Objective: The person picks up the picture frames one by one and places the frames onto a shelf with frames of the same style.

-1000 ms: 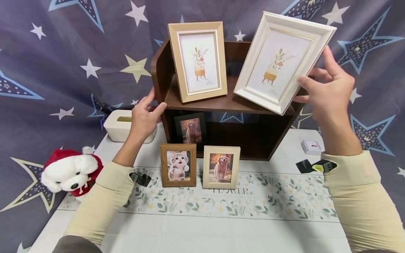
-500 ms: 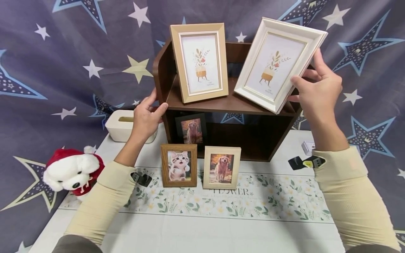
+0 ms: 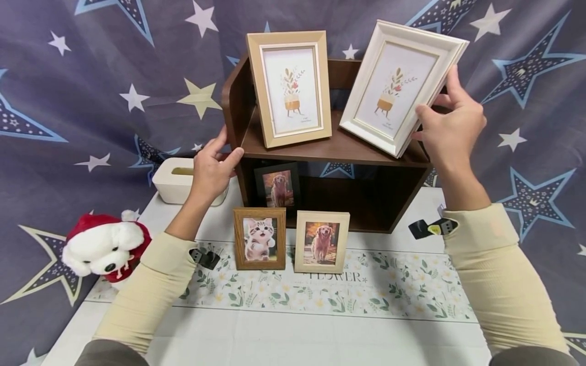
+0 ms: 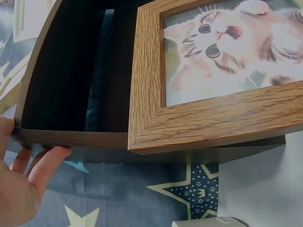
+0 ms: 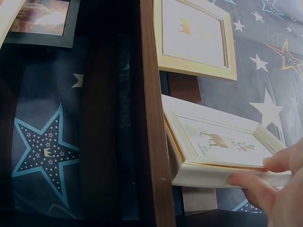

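My right hand [image 3: 455, 122] grips the right edge of a white picture frame [image 3: 397, 89], thumb in front. The frame leans to the right, its lower left corner over the top shelf of a dark brown shelf unit [image 3: 302, 152]. In the right wrist view, thumb and finger hold the white frame [image 5: 222, 142] by its side beside the shelf's front edge [image 5: 154, 118]. My left hand [image 3: 212, 165] grips the unit's left side at top-shelf height. The left wrist view has its fingers [image 4: 49, 163] at the board's edge. A tan picture frame [image 3: 293, 91] stands on the top shelf's left half.
A black dog-photo frame [image 3: 276, 188] stands in the lower compartment. A brown kitten-photo frame [image 3: 259, 239] and a cream dog-photo frame [image 3: 321, 241] stand in front. A white tissue box [image 3: 171, 185] and a plush dog [image 3: 107, 246] are at the left.
My right hand has moved left with the white frame, bringing it closer to the tan frame and tilting it slightly more upright. The left hand stays on the shelf unit.
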A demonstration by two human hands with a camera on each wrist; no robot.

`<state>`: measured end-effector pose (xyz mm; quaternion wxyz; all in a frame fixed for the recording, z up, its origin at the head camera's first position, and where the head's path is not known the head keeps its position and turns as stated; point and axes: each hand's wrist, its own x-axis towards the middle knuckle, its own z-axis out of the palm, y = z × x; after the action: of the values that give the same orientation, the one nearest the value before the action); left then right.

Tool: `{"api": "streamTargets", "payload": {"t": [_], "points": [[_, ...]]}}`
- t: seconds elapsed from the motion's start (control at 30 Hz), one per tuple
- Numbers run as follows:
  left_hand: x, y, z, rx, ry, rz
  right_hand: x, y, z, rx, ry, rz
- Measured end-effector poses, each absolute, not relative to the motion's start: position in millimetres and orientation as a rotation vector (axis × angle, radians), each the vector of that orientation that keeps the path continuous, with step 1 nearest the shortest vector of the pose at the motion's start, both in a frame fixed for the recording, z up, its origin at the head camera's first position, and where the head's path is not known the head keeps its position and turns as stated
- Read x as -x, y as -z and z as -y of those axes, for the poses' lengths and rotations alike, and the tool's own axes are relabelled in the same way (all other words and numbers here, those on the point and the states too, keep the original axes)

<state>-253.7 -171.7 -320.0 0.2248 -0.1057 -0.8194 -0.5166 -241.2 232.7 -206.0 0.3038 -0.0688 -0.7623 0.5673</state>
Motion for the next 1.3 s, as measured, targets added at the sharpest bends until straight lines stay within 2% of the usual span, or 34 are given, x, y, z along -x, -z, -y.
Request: {"api": "streamTargets", "payload": {"t": [0.47,1.3], "points": [[254.3,320.2,170.5,0.295,1.43,2.266,250.1,205.8,-229.4,0.285,-1.499,2.047],[252.2,318.5,171.0,0.277,1.454,2.286,258.5,202.2,-225.9,0.266,-1.502,2.121]]}}
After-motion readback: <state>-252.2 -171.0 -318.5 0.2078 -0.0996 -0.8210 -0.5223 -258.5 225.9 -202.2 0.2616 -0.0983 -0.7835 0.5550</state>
